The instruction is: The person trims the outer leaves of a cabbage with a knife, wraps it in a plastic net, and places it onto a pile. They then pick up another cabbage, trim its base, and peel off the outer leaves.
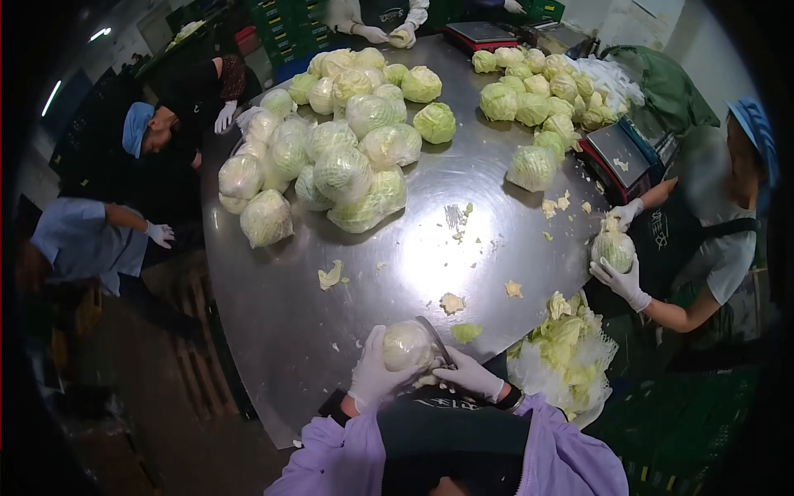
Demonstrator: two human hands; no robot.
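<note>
My gloved left hand (375, 374) is wrapped round the left side of a pale cabbage (406, 345), which has a shiny, film-like surface. In my gloved right hand (473, 374) is a knife (433, 337), its dark blade curving up along the cabbage's right side. Pale trimmings show low between my hands. Just beyond the cabbage lie a cut stem piece (452, 303) and a green leaf scrap (466, 332) on the metal table (289, 331).
Wrapped cabbages (341, 174) are heaped at the table's far left, with bare ones (529, 99) at far right by a scale (616, 155). Leaf waste (562, 355) fills a bag at my right. A co-worker (695, 240) holds a cabbage at the right edge; other people stand around.
</note>
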